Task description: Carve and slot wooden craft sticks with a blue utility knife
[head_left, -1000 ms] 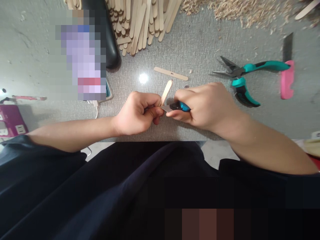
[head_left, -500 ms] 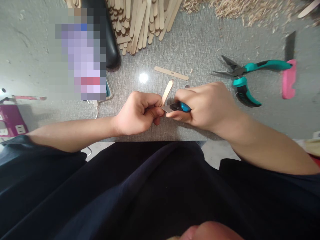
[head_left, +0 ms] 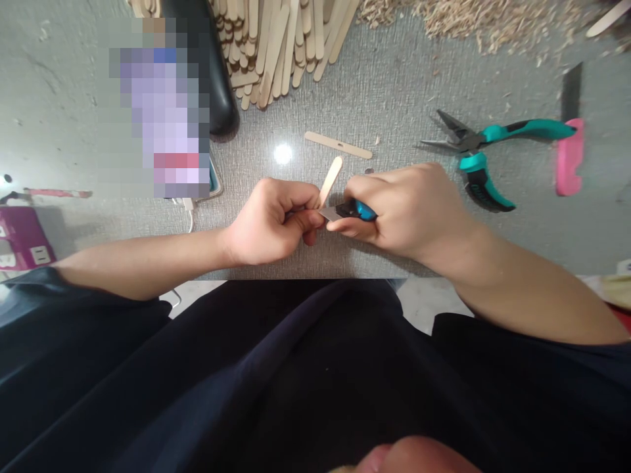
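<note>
Close to the table's front edge, my left hand (head_left: 276,222) is closed around a wooden craft stick (head_left: 330,179), whose rounded upper end sticks out past the fingers. The stick's lower part is hidden in the grip. My right hand (head_left: 407,209) is wrapped around a blue and black utility knife (head_left: 362,210). Its blade points left and meets the stick beside my left thumb; how deep it cuts, I cannot tell. Just beyond both hands lies another craft stick (head_left: 338,144) with a small slot in its middle.
Teal and black pliers (head_left: 470,141) lie spread to the right, near a pink-handled knife (head_left: 570,154). Many craft sticks (head_left: 276,56) and wood shavings (head_left: 463,23) are piled at the back. A black case (head_left: 217,85), a white cable (head_left: 190,213) and a purple power strip (head_left: 24,238) are on the left.
</note>
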The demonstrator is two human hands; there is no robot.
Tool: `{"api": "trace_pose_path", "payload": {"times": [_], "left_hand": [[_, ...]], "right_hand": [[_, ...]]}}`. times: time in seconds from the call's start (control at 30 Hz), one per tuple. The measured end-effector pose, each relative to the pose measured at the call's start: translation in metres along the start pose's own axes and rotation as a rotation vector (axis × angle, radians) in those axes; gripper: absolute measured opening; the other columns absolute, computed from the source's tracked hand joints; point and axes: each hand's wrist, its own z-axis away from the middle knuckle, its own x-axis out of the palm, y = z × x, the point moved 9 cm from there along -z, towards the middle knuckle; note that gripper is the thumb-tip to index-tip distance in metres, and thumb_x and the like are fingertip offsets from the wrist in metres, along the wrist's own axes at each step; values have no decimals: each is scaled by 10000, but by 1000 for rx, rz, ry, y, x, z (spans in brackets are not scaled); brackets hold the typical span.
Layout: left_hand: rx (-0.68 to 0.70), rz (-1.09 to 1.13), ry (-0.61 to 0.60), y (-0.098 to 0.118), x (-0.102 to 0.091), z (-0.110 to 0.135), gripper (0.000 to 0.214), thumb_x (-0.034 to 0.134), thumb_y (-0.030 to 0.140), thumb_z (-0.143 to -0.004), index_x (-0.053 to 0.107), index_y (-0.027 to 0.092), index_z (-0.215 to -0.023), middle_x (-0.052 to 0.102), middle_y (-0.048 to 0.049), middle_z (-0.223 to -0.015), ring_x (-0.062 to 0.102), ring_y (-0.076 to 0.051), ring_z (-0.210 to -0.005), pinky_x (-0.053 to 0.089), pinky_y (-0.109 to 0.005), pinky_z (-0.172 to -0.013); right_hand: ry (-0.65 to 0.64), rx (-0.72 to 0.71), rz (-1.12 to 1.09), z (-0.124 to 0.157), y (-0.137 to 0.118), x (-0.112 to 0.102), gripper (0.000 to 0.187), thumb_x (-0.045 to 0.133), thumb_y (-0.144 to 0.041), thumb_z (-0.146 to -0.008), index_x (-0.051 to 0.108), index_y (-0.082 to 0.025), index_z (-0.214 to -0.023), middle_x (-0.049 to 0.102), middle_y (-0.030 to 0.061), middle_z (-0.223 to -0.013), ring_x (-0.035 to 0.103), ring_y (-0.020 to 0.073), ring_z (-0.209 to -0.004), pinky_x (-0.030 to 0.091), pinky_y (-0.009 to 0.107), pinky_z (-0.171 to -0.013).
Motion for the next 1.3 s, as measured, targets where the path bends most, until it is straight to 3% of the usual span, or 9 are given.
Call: {"api": "trace_pose_path", "payload": {"times": [0.13, 0.27, 0.5, 0.63, 0.73, 0.93, 1.3], "left_hand": [[42, 71, 37, 1, -1, -2, 336, 731, 386, -1127, 675, 206, -848, 750, 2, -694, 673, -95, -580, 514, -219, -514], [-4, 126, 48, -3, 0, -2, 432, 726, 546, -1134, 669, 211, -868, 746, -11, -721, 643, -94, -579, 502, -251, -526], [87, 26, 85, 6, -3, 2, 389, 786, 454, -1113, 635, 215, -846, 704, 26, -648, 554, -64, -499, 409, -234, -466], [135, -82, 222, 13, -14, 2, 403, 753, 380, -1134, 588, 216, -804, 622, 55, -578, 483, -44, -457, 341, -222, -440], [132, -102, 292, 13, -19, 2, 433, 705, 369, -1158, 567, 219, -776, 573, 59, -557, 451, -42, -458, 306, -226, -438], [115, 37, 166, 9, -5, 0, 333, 654, 356, -1187, 614, 223, -885, 640, 51, -629, 519, -44, -495, 361, -199, -451], [117, 125, 128, 6, -3, 0, 332, 654, 392, -1189, 622, 224, -904, 644, 43, -652, 506, -50, -499, 380, -217, -457]], "right_hand": [[110, -33, -60, -1, 3, -9, 1176, -195, -1021, -928, 668, -224, -863, 660, 93, -697, 540, 213, -621, 248, 367, -621], [215, -68, -121, -2, 7, -20, 1105, -119, -1062, -935, 601, -235, -801, 531, 33, -614, 439, 179, -580, 234, 346, -607], [216, -136, -226, 0, 9, -23, 909, 104, -1050, -1026, 448, -256, -749, 480, 1, -616, 366, 159, -587, 217, 341, -615], [275, -201, -289, 7, 6, -29, 856, 212, -998, -1081, 497, -250, -778, 488, -14, -619, 423, 149, -578, 263, 348, -613], [318, -208, -302, 12, 5, -33, 849, 190, -951, -1114, 558, -250, -806, 535, -7, -651, 444, 151, -572, 308, 372, -633], [496, -273, -127, 16, 4, -34, 816, 295, -907, -1142, 624, -224, -840, 605, 7, -686, 474, 157, -591, 319, 361, -590], [586, -247, -1, 17, 2, -33, 828, 233, -890, -1157, 630, -228, -859, 648, 18, -692, 535, 175, -585, 320, 379, -576]]}}
